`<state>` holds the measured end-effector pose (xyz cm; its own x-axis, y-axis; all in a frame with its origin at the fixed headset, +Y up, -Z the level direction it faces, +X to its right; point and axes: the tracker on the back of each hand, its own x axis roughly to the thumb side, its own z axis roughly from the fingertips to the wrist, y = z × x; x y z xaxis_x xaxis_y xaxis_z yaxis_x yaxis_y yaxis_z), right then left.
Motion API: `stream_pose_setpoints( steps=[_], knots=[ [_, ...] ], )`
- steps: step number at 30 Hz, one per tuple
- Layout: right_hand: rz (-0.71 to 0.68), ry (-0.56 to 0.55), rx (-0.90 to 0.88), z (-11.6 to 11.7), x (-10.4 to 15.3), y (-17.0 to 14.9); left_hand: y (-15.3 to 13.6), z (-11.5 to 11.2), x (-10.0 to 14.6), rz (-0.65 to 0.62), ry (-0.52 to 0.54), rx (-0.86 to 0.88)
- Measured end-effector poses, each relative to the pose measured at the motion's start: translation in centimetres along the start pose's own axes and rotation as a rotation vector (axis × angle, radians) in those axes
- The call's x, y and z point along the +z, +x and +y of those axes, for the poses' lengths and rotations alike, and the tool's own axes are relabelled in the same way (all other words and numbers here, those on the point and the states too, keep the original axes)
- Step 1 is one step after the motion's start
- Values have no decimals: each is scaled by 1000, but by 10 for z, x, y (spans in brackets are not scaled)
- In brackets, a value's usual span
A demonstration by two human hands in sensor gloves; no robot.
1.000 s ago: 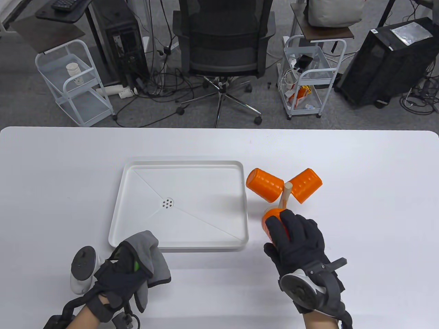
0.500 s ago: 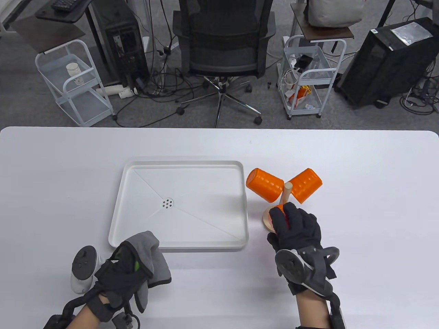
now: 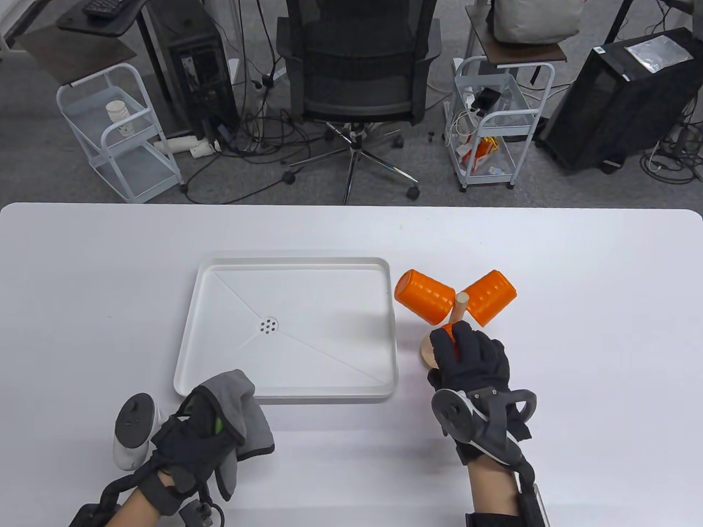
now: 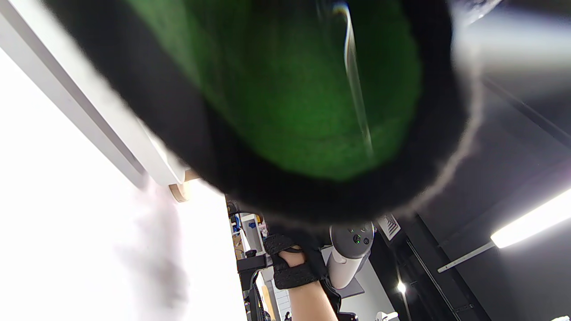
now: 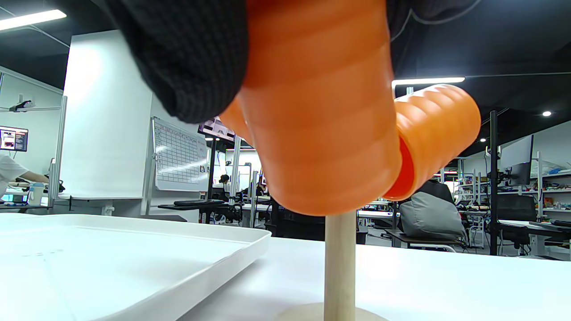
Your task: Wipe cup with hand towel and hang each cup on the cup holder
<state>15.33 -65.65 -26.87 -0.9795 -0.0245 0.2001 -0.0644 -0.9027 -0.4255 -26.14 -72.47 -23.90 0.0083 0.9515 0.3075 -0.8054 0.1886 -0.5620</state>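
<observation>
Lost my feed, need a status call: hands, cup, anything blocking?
Right hand grips third orange cup at cup holder. Left hand holds grey towel. Two cups hung. Nothing blocking.

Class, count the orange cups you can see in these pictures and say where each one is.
3. Two cups hang on the wooden cup holder, one on its left, one on its right. The right hand grips a third at the holder.

The wooden cup holder point(image 3: 455, 321) stood upright just right of the tray's right edge, its round base point(image 3: 427, 351) on the table. Two ribbed orange cups hung tilted on its pegs, one point(image 3: 422, 295) at ten o'clock from the post, the other point(image 3: 489, 296) at two o'clock. A third orange cup point(image 5: 321, 111) sat at six o'clock against the post, gripped by the right hand point(image 3: 469, 357). The grey hand towel point(image 3: 247, 411) lay bunched in the left hand point(image 3: 192, 444).
</observation>
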Motion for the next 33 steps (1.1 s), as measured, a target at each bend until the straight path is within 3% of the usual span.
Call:
stream_pose_setpoints(
  steps=[23,33],
  knots=[
    [17,43,10,4,1,6,0,0,1,-4,-2,-1],
    [-70,15,-138,-9,-6,56,0,0,1,-5,8,1]
  ],
)
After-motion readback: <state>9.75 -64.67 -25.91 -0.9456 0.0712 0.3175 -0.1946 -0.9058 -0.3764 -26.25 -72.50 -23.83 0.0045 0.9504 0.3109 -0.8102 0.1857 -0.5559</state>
